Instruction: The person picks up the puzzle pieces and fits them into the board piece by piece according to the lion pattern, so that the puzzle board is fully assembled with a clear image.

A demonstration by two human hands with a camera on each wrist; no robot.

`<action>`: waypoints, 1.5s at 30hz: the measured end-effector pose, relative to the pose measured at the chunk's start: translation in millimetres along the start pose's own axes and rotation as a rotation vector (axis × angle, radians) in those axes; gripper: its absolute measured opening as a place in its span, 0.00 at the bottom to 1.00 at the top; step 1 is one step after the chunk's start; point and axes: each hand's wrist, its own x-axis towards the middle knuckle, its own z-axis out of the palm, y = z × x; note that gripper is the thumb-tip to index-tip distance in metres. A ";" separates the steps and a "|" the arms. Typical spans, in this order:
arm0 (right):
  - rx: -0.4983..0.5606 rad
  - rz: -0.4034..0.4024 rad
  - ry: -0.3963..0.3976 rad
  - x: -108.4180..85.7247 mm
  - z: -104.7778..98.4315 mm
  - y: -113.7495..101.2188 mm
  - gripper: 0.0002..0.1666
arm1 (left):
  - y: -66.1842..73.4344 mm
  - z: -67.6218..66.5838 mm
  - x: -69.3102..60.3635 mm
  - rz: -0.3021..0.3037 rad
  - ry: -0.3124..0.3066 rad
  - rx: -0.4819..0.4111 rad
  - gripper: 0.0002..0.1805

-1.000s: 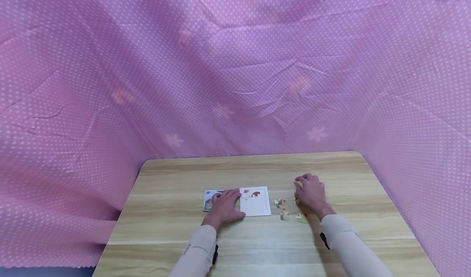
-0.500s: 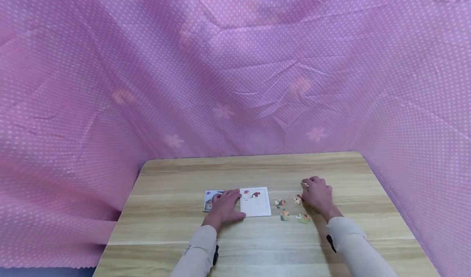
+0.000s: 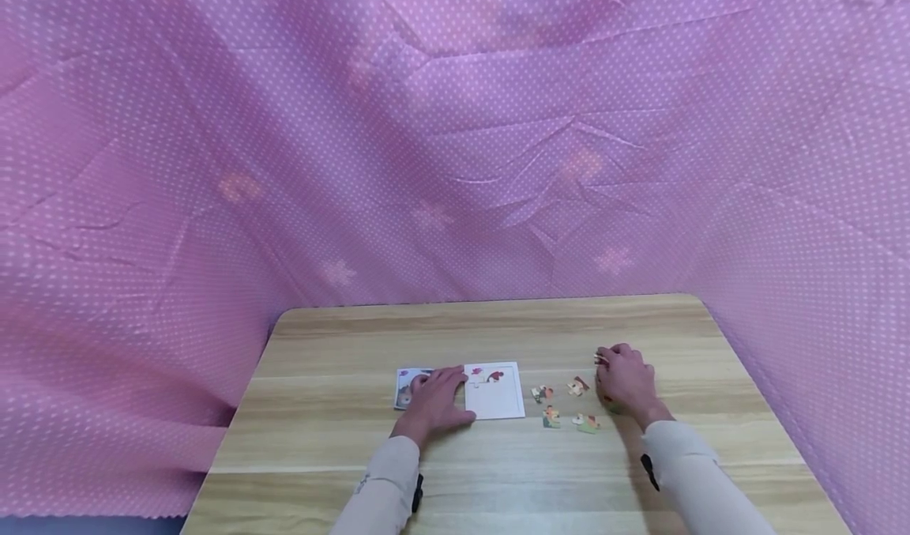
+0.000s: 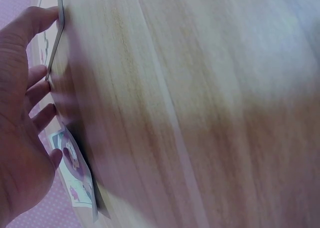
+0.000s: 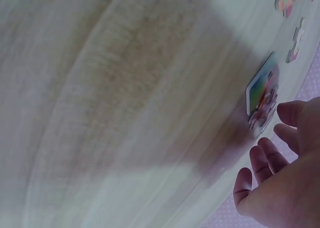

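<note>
My left hand (image 3: 435,401) lies with spread fingers across the left side of a white puzzle board (image 3: 494,401). Its thumb touches the board's near edge, and its other fingers reach over a picture card (image 3: 404,386) at the left. Up in the board's top left corner sit a few coloured pieces. To the right, my right hand (image 3: 627,378) pinches a small puzzle piece (image 3: 600,358) at its fingertips; the right wrist view hides this piece. Beneath that hand lies a small pile of pieces (image 5: 262,100), mostly covered in the head view.
Between the board and my right hand, several loose puzzle pieces (image 3: 586,423) lie apart on the wooden table (image 3: 498,480). A pink dotted curtain (image 3: 455,163) hangs behind the table and along both sides.
My right hand has moved to the right with the piece at its fingertips, uncovering a loose piece it hid before. My left hand stays in place.
</note>
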 end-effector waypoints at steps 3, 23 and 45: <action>-0.009 -0.002 -0.016 1.2 0.9 1.3 0.26 | -0.2 2.2 0.4 0.002 0.003 -0.007 0.44; 0.069 0.085 -0.112 16.1 -2.8 5.6 0.25 | 2.0 -1.8 1.5 -0.026 -0.002 -0.014 0.43; 0.205 0.107 -0.035 16.8 -5.5 6.6 0.19 | 0.7 -5.1 6.9 -0.019 -0.003 -0.012 0.44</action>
